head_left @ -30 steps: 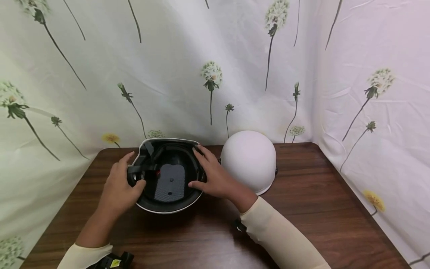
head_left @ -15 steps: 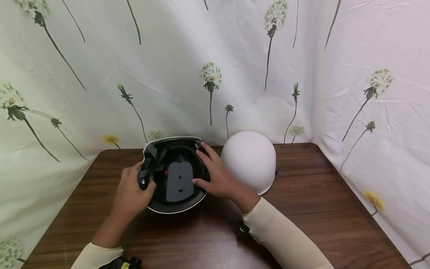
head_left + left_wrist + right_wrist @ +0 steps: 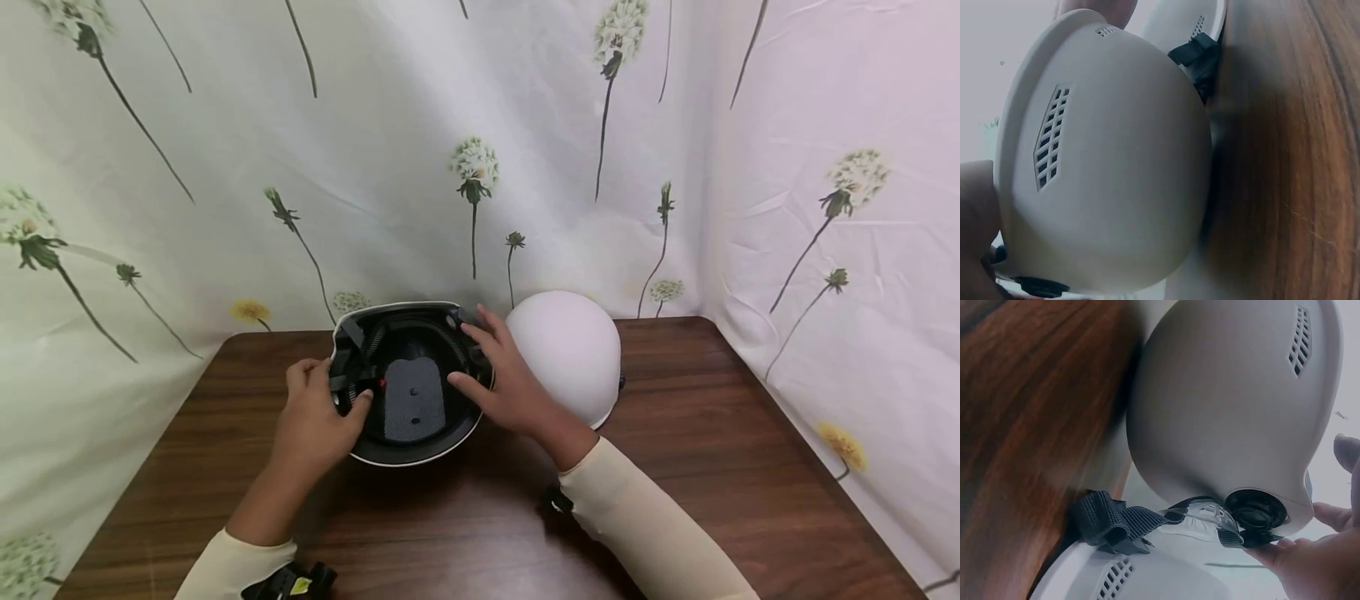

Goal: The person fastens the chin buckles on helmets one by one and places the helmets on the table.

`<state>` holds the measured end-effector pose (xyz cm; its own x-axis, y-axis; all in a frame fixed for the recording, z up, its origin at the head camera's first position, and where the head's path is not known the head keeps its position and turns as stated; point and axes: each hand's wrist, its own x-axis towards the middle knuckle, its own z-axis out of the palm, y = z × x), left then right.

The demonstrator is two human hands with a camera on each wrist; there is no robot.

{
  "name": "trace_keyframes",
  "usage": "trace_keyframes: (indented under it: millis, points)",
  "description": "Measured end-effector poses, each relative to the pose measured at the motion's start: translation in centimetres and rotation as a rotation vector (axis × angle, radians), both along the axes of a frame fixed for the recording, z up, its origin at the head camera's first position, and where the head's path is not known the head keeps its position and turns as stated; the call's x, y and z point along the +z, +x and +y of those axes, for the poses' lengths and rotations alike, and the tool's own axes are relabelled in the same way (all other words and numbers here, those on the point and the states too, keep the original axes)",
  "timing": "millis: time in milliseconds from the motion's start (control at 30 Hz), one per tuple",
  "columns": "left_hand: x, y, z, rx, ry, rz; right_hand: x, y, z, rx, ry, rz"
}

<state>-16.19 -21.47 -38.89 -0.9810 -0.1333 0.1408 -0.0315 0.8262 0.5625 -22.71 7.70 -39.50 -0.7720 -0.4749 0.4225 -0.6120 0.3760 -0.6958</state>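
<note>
Hands, L [image 3: 324, 423] + R [image 3: 513, 385], hold upturned helmet [image 3: 412, 408], lengthwise approx. near-far.

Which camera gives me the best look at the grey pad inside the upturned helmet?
The head view: it looks down into the upturned helmet, so the grey pad shows plainly. The left wrist and right wrist views show only the helmet's outer shell; the pad is hidden in both.

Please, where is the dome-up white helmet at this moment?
In the head view, the dome-up white helmet sits on the table near its far edge, right of centre, beside the upturned helmet and just beyond the right hand.
</note>
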Motion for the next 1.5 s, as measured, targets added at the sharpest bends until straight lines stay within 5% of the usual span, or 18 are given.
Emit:
trace_keyframes:
  millis: [400, 567, 967, 1233, 1500]
  points:
    - [3.0, -0.9, 1.1, -0.119, -0.226, 0.064, 1.1, -0.1, 1.3, 0.006, -0.056, -0.054]
    - [3.7, -1.7, 1.3, -0.151, -0.274, 0.037, 1.2, -0.3, 1.5, 0.012, -0.064, -0.054]
    - [4.0, -2.0, 0.6, -0.165, -0.228, -0.018, 1.9, 0.0, 2.2, -0.001, -0.074, -0.068]
    - [4.0, -2.0, 0.2, -0.163, -0.256, 0.005, 1.9, 0.0, 2.3, 0.023, -0.068, -0.068]
    - [4.1, -2.6, -0.3, -0.21, -0.155, -0.043, 2.1, 0.1, 2.6, 0.033, -0.056, -0.064]
